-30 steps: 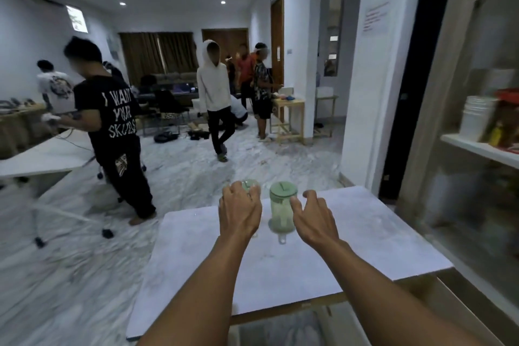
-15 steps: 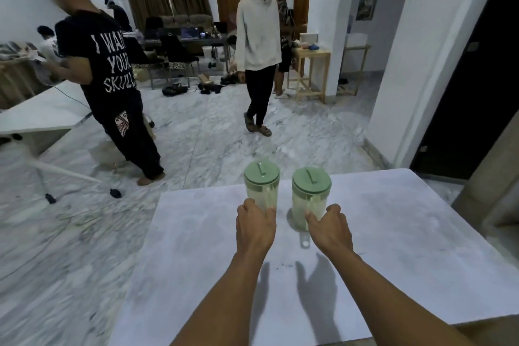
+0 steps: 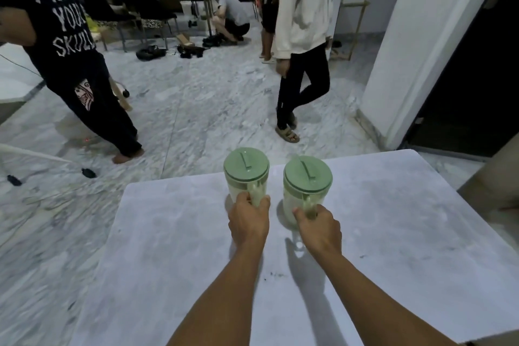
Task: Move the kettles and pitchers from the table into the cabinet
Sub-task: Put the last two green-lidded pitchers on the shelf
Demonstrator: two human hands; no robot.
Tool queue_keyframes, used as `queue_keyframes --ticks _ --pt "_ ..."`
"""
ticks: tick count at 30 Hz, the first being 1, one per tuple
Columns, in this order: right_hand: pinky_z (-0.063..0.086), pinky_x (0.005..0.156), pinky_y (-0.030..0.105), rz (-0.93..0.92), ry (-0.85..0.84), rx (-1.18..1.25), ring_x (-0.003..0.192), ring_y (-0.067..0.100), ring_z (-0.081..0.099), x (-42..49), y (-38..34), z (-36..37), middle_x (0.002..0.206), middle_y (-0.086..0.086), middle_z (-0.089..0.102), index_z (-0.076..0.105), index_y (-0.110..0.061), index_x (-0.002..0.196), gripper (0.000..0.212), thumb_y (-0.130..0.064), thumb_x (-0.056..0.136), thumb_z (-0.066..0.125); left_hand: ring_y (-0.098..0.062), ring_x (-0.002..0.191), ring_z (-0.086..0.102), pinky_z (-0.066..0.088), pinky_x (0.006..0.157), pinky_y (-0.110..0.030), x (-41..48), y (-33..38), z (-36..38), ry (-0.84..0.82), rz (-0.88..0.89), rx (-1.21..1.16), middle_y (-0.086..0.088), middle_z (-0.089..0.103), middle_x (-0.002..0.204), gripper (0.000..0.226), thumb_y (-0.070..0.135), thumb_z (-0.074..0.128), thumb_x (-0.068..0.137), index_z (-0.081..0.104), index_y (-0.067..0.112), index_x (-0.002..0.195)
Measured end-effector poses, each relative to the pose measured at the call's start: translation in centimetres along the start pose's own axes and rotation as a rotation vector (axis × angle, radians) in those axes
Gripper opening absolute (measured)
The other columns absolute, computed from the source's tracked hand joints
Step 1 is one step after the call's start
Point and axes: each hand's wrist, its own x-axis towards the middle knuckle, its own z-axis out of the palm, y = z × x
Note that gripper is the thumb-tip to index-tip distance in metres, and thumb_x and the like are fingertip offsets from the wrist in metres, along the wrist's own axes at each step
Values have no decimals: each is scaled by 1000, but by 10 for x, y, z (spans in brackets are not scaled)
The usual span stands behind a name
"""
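Two clear pitchers with pale green lids stand side by side near the far edge of the white table (image 3: 393, 233). The left pitcher (image 3: 246, 170) has its handle facing me, and my left hand (image 3: 248, 219) is wrapped around that handle. The right pitcher (image 3: 307, 177) also turns its handle toward me, and my right hand (image 3: 318, 226) is closed on it. Both pitchers look upright and seem to rest on the table top. The cabinet is out of view, apart from a wooden edge at the far right.
A person in a black printed shirt (image 3: 64, 45) stands on the marble floor to the left. Another in a white hoodie (image 3: 302, 36) stands beyond the table. A third crouches by chairs at the back. A white pillar (image 3: 415, 50) and a dark doorway lie to the right.
Both hands have moved forward and closed around the pitcher handles; before, they hovered open just short of them. My view has tilted down and come closer to the table.
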Motion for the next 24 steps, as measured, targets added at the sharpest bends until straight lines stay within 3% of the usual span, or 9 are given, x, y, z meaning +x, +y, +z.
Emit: queue_keyframes --ticks 4,8,11,17,22,24 --pt "44 92 37 20 51 60 110 36 59 -8 -4 -15 115 12 68 64 -11 115 41 -44 93 55 -34 102 63 40 78 -32 -9 1 -12 -10 -9 -28 -10 72 107 31 38 66 89 67 10 104" --pt "41 78 33 32 96 155 98 34 57 -35 -8 -45 109 11 66 62 -10 106 37 -43 93 50 -31 93 62 41 74 -31 -39 16 -33 -45 1 -124 -13 71 103 34 37 63 91 66 5 102" --pt "48 73 36 29 156 279 90 34 62 -67 -11 -75 98 14 68 59 -10 91 33 -40 87 47 -33 94 67 45 73 -32 -73 34 -48 -93 19 -274 -12 73 102 38 36 60 88 65 4 108" --pt "49 72 35 19 390 481 87 36 65 -149 -3 -159 92 14 69 62 -11 91 31 -37 81 49 -25 73 65 41 56 -29 -175 67 -82 -160 184 -490 -9 72 85 37 34 57 86 59 3 107" --pt "56 69 38 -88 617 584 63 27 71 -219 24 -241 71 8 67 58 -16 72 19 -33 80 54 -29 75 61 40 60 -33 -273 103 -87 -286 321 -561 -15 72 96 61 50 49 73 61 0 107" --pt "57 70 41 -107 720 613 67 31 70 -243 32 -277 71 8 67 59 -15 73 20 -34 79 56 -32 79 64 43 61 -36 -311 120 -80 -332 385 -586 -16 71 97 62 51 47 71 61 1 105"
